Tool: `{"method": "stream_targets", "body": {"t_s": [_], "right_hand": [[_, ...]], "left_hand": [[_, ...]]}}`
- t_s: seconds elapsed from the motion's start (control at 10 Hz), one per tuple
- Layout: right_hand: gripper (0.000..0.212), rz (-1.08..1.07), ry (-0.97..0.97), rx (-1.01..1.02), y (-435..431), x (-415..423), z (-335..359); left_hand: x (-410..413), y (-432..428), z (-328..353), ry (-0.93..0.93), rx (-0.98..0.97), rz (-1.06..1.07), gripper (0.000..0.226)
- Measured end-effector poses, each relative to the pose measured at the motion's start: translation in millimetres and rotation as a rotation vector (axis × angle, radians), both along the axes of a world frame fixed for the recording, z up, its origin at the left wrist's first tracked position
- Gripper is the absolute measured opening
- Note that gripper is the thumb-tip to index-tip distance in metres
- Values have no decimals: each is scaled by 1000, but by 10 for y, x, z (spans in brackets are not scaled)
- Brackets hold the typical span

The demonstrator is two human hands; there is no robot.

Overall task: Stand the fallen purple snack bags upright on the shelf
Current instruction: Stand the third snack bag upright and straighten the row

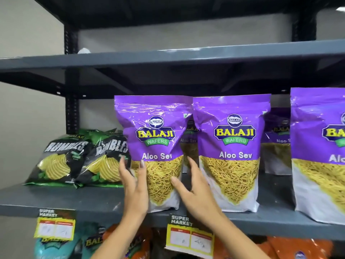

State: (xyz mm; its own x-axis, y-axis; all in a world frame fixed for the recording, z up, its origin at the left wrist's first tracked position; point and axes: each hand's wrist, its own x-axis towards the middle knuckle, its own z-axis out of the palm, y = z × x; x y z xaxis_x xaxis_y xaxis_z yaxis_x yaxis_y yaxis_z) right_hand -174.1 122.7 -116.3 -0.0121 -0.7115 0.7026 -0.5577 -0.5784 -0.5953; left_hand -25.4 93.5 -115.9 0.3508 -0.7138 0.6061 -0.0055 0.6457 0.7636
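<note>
The purple snack bag [155, 150] you are working on stands upright on the grey shelf [61, 200], near its front edge, label reading "Balaji Wafers Aloo Sev" facing you. Your left hand [133, 186] is flat against its lower left side, fingers spread, thumb lying over the clear window. Your right hand [196, 191] sits at its lower right edge, fingers reaching into the gap beside it, thumb on the front face. Neither grip is closed round the bag (open palms bracketing it from both sides).

Just right of it, touching at the top corners, a second purple bag [231, 152] stands upright. A third purple bag [319, 156] stands further right, nearer you, cut off by the frame edge. More purple bags show behind, in the far row: one [189, 143] between the first two, one [277, 141] between the second and third.

Left of your bag, two black-and-green Rumbles chip bags [61, 157] lean back, the right one close beside your left hand.

On the shelf's front lip hang two yellow "Super Market" price tags [189, 238], one at left, one below your right hand. Orange and teal packets [298, 247] fill the shelf below.
</note>
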Motion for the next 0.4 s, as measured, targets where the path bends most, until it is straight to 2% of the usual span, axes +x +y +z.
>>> {"method": "stream_targets", "body": {"t_s": [0.1, 0.2, 0.3, 0.4], "right_hand": [[65, 119, -94, 144, -90, 39, -27], [63, 80, -105, 140, -122, 29, -69], [56, 79, -124, 140, -143, 42, -83], [33, 135, -145, 144, -103, 10, -59]], "left_hand": [[-10, -94, -1, 26, 37, -55, 80], [-14, -112, 24, -26, 72, -27, 68], [4, -138, 18, -84, 66, -3, 71], [6, -55, 55, -72, 44, 63, 75]]}}
